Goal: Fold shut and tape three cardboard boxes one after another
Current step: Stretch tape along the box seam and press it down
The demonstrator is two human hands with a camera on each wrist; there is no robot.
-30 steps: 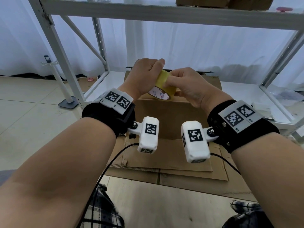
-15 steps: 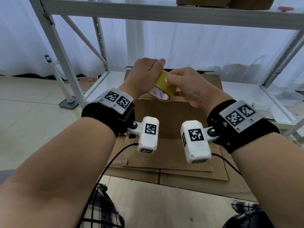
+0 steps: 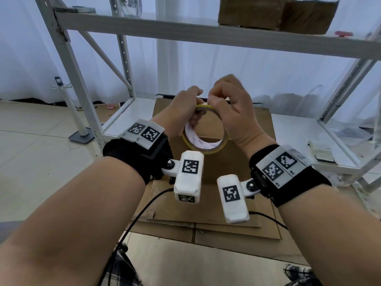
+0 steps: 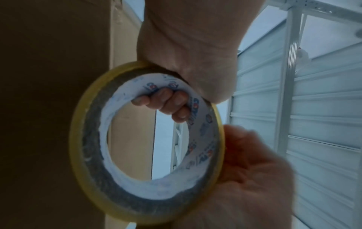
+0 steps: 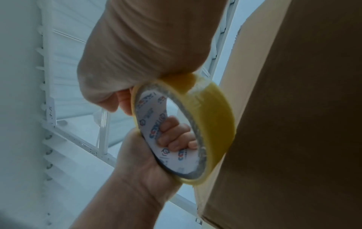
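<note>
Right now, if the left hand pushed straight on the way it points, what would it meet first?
Probably the right hand, which meets it at the top of the tape roll the left hand grips; depth beyond is unclear.

- Black wrist bands (image 3: 136,155), each topped with grey plates bearing black-and-white square codes (image 3: 144,133).
- White boxy wrist cameras (image 3: 188,179) with thin black cables (image 3: 144,211).
- Plaid trousers (image 3: 121,269).

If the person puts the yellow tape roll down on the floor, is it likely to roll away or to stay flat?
The tape roll is a wide, thin ring, so on its edge it would probably roll; laid on its side it should stay. It looks stiff: the left hand hooks fingers through the core without bending it. With so little tape left, it is likely light.
</note>
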